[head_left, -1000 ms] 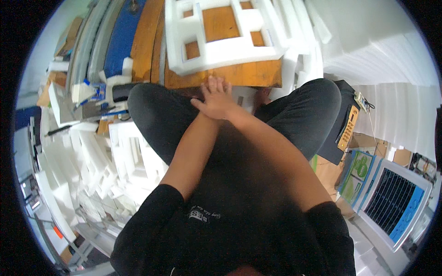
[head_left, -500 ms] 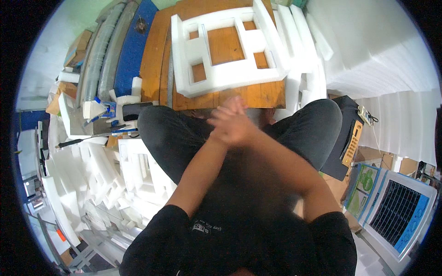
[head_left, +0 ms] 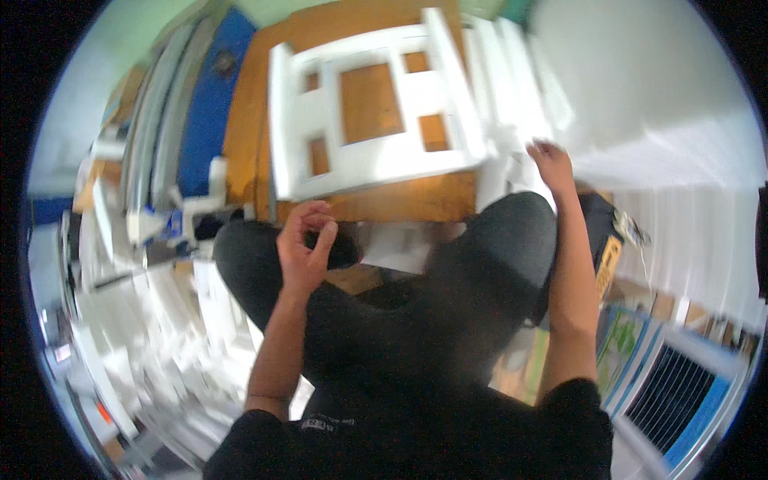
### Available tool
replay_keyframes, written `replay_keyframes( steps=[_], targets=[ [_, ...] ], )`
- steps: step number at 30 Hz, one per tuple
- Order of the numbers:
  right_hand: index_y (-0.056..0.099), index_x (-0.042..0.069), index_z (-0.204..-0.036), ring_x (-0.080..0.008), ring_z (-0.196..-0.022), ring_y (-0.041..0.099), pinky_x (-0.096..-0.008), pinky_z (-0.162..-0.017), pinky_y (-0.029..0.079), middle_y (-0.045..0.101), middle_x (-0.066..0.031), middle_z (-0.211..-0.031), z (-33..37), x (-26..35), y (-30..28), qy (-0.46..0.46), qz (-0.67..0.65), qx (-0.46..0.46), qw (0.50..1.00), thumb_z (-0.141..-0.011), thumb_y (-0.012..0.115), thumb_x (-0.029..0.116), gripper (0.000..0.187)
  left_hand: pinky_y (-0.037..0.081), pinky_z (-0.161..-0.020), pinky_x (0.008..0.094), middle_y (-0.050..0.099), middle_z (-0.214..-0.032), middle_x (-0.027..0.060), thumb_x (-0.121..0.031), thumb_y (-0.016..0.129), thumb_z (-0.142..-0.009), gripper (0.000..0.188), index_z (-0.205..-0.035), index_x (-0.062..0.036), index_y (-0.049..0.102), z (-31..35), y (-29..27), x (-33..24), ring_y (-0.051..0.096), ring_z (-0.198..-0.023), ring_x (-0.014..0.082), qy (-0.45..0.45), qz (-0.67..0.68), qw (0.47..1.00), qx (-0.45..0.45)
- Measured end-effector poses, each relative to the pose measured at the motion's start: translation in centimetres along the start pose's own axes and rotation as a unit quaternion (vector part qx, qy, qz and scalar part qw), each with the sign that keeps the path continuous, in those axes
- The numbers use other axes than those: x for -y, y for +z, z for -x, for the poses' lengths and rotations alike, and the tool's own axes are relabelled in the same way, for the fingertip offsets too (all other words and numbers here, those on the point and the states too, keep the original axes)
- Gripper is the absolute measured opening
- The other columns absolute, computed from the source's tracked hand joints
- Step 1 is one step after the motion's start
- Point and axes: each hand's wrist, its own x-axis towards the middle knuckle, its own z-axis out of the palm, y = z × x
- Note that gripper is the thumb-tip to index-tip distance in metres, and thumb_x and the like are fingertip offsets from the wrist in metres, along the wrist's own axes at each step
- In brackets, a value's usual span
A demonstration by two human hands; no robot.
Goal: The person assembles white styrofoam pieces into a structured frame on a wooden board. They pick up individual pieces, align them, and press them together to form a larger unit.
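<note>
A white foam frame (head_left: 376, 160) with a large middle opening and smaller openings near its corners lies on the wooden table (head_left: 416, 196). Raised strips run along its left and right sides. My left hand (head_left: 302, 248) is over my left knee, just below the table's near edge, its fingers loosely curved, thumb apart and nothing in it. Out to the right, my right hand (head_left: 552, 166) is beside the long white foam strips (head_left: 512, 88). Its fingers are bent and blurred, and whether they touch a strip I cannot tell.
Wrapped rolls (head_left: 152, 104) and a blue board (head_left: 204, 112) stand left of the table. White foam pieces (head_left: 152, 320) pile up at lower left. A black case (head_left: 588, 228) lies beside my right knee, and a box with a dark grid panel (head_left: 676, 392) stands at lower right.
My hands were clasped together in front of the table and have parted. The left moved left and slightly down; the right reached out to the right. The view has shifted a little.
</note>
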Motion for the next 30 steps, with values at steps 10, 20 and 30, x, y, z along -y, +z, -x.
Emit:
replay_keyframes(
  steps=[10,20,30],
  targets=[
    [0.070,0.003,-0.120,-0.0316,-0.110,0.066,-0.0454,-0.099,0.050,0.070,-0.0195,-0.115,9.6,-0.6,7.0,0.235,-0.401,0.149,0.873,-0.101,0.046,0.053,0.059,0.028,-0.119,0.0497,0.032,-0.160,0.0185,-0.040,0.075,-0.087,0.071,-0.149,-0.0196,0.049,5.8,-13.5,3.5,0.032,-0.147,0.0388,-0.051,-0.217,0.969,-0.107],
    [0.071,0.002,-0.116,-0.0322,-0.106,0.067,-0.0457,-0.095,0.051,0.071,-0.0194,-0.111,11.2,6.2,12.5,0.074,-0.099,0.243,0.962,-0.100,0.049,0.054,0.059,0.037,-0.113,0.0447,0.050,-0.143,0.0195,-0.041,0.072,-0.091,0.066,-0.143,-0.0069,0.049,21.3,-10.6,18.3,0.049,-0.131,0.0370,-0.377,-0.094,0.912,-0.134],
    [0.071,0.001,-0.113,-0.0327,-0.102,0.068,-0.0460,-0.091,0.052,0.072,-0.0193,-0.107,14.4,10.3,13.7,-0.015,0.108,0.279,0.954,-0.098,0.052,0.056,0.060,0.034,-0.109,0.0584,0.032,-0.152,0.0239,-0.027,0.077,-0.075,0.085,-0.148,-0.0118,0.036,41.0,-21.2,27.8,0.033,-0.142,0.0395,-0.595,-0.340,0.603,-0.409]
  ],
)
